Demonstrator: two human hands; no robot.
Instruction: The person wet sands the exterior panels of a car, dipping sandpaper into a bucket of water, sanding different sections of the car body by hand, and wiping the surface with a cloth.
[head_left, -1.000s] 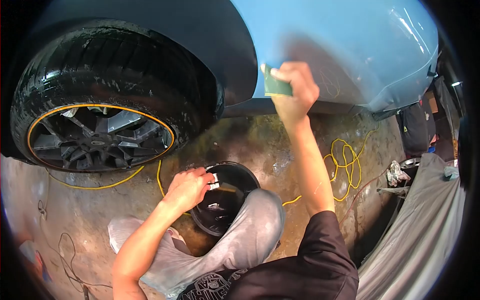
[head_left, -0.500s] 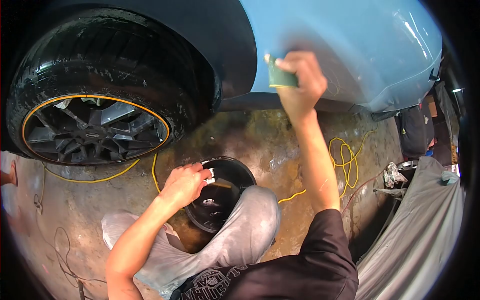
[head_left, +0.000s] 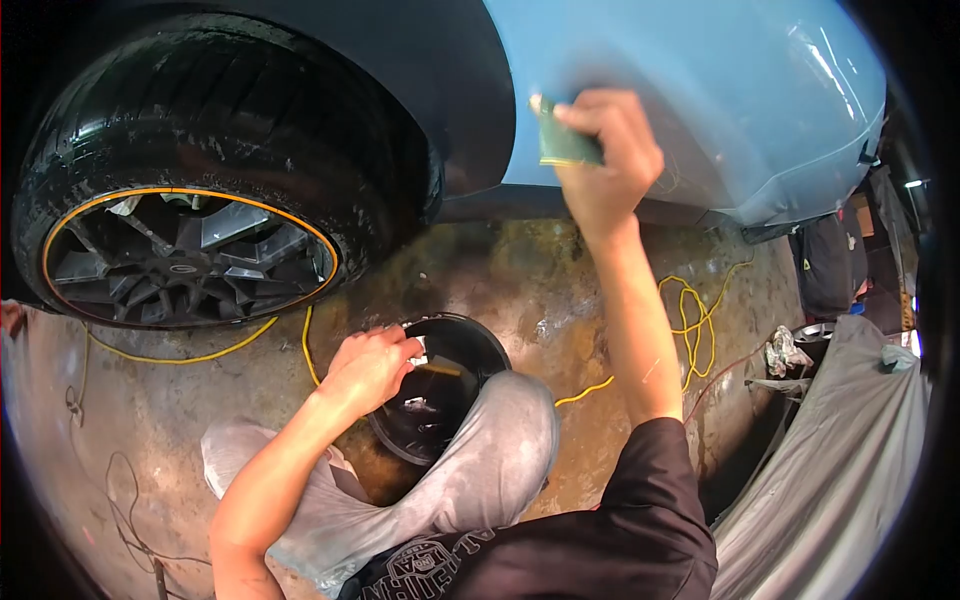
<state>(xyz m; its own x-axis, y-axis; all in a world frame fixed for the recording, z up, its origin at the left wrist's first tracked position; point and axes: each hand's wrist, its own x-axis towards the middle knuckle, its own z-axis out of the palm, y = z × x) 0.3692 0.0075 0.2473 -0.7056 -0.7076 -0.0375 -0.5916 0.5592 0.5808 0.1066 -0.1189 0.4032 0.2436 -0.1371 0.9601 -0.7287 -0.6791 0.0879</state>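
Observation:
My right hand (head_left: 612,140) is closed around a green sheet of sandpaper (head_left: 570,135) with a yellow edge, held against the lower part of a light blue car body panel (head_left: 720,70). The hand is slightly blurred, and the panel surface around it looks dull and dark. My left hand (head_left: 368,362) is curled over the left rim of a round black bucket (head_left: 470,330) between my legs. By its fingertips shows a small white patch (head_left: 418,350) that I cannot make out. Dark liquid seems to fill the bucket, with a bright reflection on it.
To the left is a large wheel (head_left: 185,265) with an orange rim line. Yellow cord (head_left: 690,325) lies looped on the wet, stained floor (head_left: 540,300). A grey cloth cover (head_left: 830,430) hangs at the right, beside a crumpled rag (head_left: 787,352). Thin dark wire lies at the lower left.
My right hand has moved slightly up and to the right with the sandpaper on the panel. My left hand stays at the bucket rim.

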